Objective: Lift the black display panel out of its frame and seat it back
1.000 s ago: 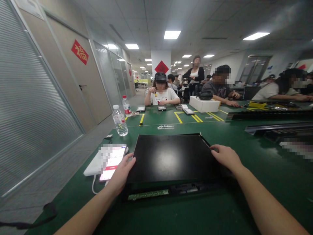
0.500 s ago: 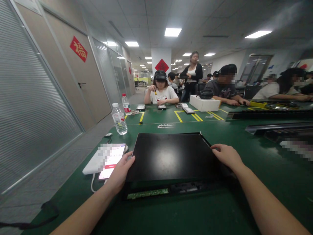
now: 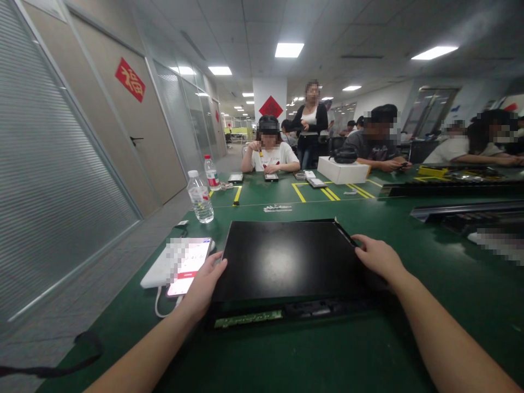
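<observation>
A flat, black, glossy display panel (image 3: 282, 259) lies in front of me, reflecting a ceiling light. My left hand (image 3: 208, 281) grips its left edge, thumb on top and the other fingers partly hidden. On the opposite side, my right hand (image 3: 376, 259) is closed on the right edge near a dark frame (image 3: 344, 233) that shows along the far right corner. Below the panel's near edge, a green circuit board strip (image 3: 249, 319) sits in a black housing (image 3: 319, 310). How the panel and frame are joined underneath is hidden.
Left of the panel are a lit phone (image 3: 188, 273) and a white box-like item (image 3: 153, 273) with a cable. Behind stand two water bottles (image 3: 200, 199). Long black parts (image 3: 450, 189) lie at the right. Across the green table (image 3: 327, 355) a person (image 3: 270, 150) works on small devices.
My hands and the panel hold almost the same place, with a slight shift of the view. In the background, the standing person has moved a little left.
</observation>
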### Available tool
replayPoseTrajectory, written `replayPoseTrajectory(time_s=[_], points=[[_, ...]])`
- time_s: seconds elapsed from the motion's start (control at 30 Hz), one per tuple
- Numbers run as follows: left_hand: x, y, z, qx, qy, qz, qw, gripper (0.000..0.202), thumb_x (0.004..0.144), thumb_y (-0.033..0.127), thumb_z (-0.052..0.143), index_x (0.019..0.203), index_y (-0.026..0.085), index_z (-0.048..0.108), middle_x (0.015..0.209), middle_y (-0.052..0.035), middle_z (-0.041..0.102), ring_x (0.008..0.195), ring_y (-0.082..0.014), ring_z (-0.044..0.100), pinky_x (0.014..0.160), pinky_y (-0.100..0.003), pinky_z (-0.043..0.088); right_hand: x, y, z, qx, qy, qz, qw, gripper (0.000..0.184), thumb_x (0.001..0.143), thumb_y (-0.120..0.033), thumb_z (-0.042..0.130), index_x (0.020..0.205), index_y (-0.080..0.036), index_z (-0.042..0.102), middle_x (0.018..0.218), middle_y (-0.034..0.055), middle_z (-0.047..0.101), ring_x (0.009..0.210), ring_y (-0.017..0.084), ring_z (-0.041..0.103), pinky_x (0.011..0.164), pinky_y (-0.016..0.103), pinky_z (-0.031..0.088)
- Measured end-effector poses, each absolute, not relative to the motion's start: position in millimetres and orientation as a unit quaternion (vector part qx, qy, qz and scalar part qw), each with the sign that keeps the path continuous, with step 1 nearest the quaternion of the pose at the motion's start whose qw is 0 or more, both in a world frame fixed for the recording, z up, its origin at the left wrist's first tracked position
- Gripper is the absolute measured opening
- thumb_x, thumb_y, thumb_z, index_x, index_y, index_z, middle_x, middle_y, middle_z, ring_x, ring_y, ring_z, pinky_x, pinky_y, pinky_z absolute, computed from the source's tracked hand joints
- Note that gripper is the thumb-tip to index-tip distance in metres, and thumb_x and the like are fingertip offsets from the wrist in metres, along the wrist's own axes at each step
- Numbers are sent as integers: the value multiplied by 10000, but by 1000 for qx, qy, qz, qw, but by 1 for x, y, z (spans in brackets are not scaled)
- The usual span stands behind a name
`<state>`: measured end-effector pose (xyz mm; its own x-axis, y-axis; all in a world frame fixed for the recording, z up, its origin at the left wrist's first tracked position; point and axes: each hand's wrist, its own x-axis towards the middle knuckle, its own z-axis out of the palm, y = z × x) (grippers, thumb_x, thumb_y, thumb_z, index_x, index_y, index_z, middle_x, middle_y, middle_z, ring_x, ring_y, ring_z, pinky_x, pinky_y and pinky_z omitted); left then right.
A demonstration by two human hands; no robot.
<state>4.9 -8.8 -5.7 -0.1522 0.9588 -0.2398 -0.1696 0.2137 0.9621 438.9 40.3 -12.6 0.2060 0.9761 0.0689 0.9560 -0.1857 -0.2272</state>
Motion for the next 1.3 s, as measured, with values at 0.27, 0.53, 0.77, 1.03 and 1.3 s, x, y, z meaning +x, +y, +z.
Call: replayPoseTrajectory(time_s=[0.27, 0.53, 0.77, 1.03, 1.3], points=[[5, -9, -5, 353, 568, 508, 543, 408, 961, 199, 619, 1363, 172, 556, 1081, -119, 796, 923, -226, 780, 750, -279, 614, 439, 38, -9, -764, -629, 70, 128, 487, 886, -332, 475, 1330, -252, 661, 924, 36, 760, 837, 233, 690, 681, 310, 445], [5, -8, -7, 362, 563, 511, 539, 453, 924, 221, 664, 1361, 169, 558, 1059, -125, 797, 938, -254, 776, 831, -343, 617, 442, 41, -13, -771, -618, 58, 139, 459, 884, -320, 484, 1280, -226, 696, 885, 40, 754, 808, 221, 680, 671, 302, 447], [6, -10, -6, 366, 563, 520, 528, 440, 904, 243, 694, 1327, 170, 598, 1077, -118, 793, 950, -256, 771, 812, -317, 610, 443, 41, -14, -778, -610, 58, 139, 451, 876, -322, 485, 1252, -229, 717, 903, 48, 761, 838, 235, 686, 677, 313, 458], [10, -13, -1, 346, 553, 534, 537, 429, 922, 217, 665, 1344, 171, 606, 1109, -113, 791, 972, -250, 765, 780, -292, 608, 447, 43, -15, -779, -609, 65, 138, 452, 874, -340, 481, 1239, -225, 722, 905, 47, 760, 828, 235, 684, 660, 313, 453], [12, -14, 2, 333, 550, 537, 547, 414, 928, 197, 650, 1341, 182, 624, 1088, -109, 799, 967, -249, 770, 784, -284, 611, 451, 45, -17, -779, -609, 56, 141, 447, 855, -346, 492, 1206, -227, 744, 888, 51, 759, 812, 235, 684, 664, 315, 459]])
